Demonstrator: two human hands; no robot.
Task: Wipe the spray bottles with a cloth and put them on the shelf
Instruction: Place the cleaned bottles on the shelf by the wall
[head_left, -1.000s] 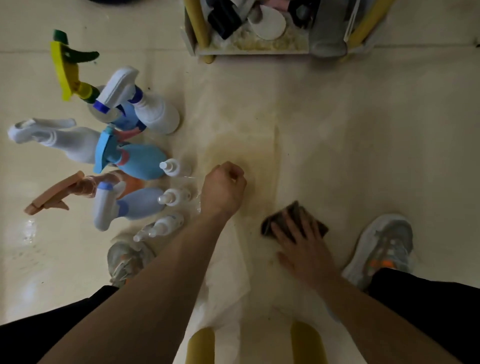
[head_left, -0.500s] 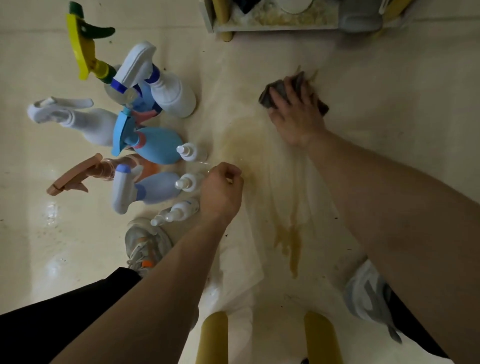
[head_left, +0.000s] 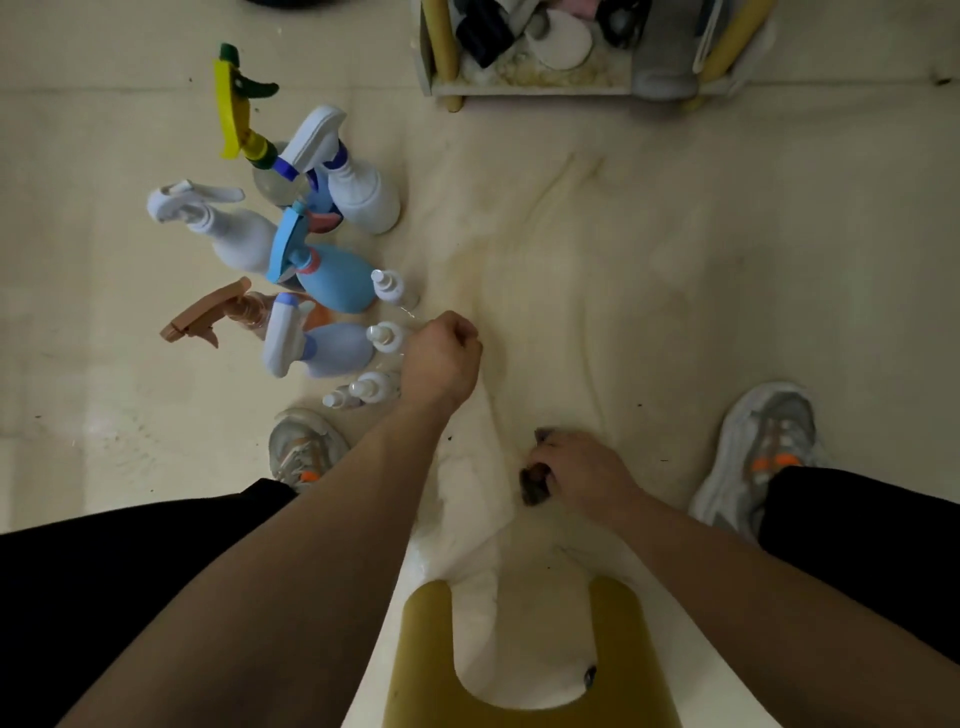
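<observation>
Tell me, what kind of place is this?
Likely a storage corner at home: a pale glossy floor, coloured plastic spray bottles standing on it, and a low cream shelf crammed with odds and ends.

A cream tiled floor (head_left: 779, 260) fills the view, marked with brownish wet streaks (head_left: 519, 249) near its middle. A thin white crumpled sheet (head_left: 467, 499) lies on the floor over the streaked patch. A grey sneaker with orange accents (head_left: 304, 447) stands at the left and its matching grey sneaker (head_left: 758, 457) at the right, each below a black trouser leg (head_left: 104, 582). An olive-yellow U-shaped frame (head_left: 426, 665) sits at the bottom edge. At the top lie a white round disc (head_left: 563, 44) and a black blocky object (head_left: 483, 34).
</observation>
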